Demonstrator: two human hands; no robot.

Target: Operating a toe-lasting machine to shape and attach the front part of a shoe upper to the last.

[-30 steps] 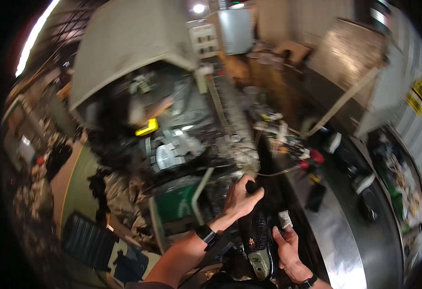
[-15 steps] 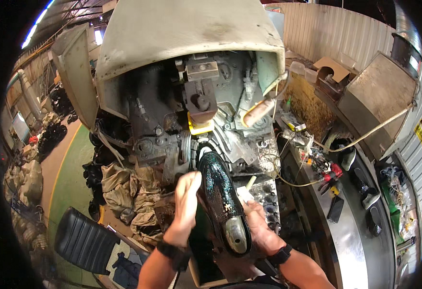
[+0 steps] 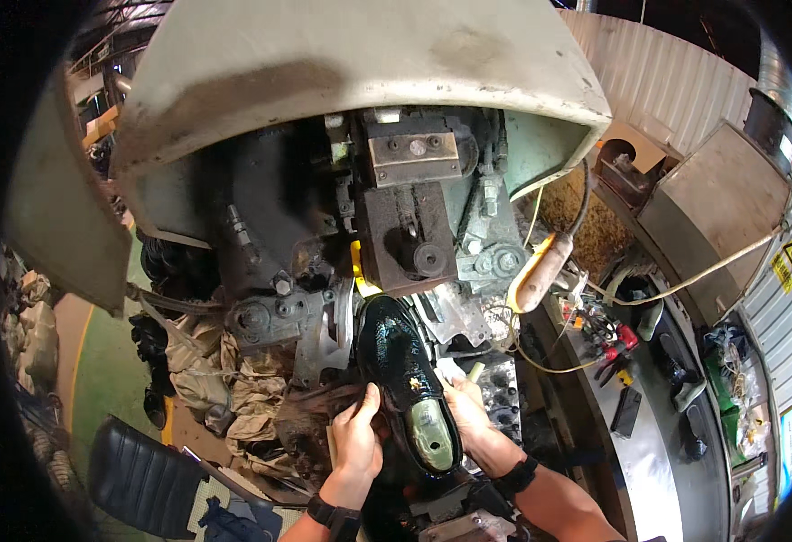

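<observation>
Machinery fills the upper middle of the frame: a pale hood (image 3: 369, 54) arching over a dark metal block (image 3: 407, 239), with a yellow strip (image 3: 361, 271) along the block's lower left. Just beneath, at the lower middle, lies the glossy black shoe (image 3: 391, 352), mounted on a greenish last (image 3: 430, 432) that shows at the heel end. Its toe points up-frame among the metal parts; whether it touches the block, I can't tell from where I stand.

The person has 2 hands at the shoe. The right hand (image 3: 473, 415) is clasped along its right flank, with a small white piece (image 3: 450, 369) by the fingertips. The left hand (image 3: 357, 443) is at the left flank, thumb up and fingers curled; I can't tell whether it is closed on the shoe or merely beside it.

To my eye, good handling here means even support from both sides, the heel steady and the toe squared to the middle of the block. I'd want all 10 fingers well back toward the heel, clear of the metal, and that white piece kept out from under the toe.

At mid right a cord-hung handle (image 3: 540, 273) dangles near the block; farther right, a black slab (image 3: 626, 413) lies on the steel bench (image 3: 640, 470).
</observation>
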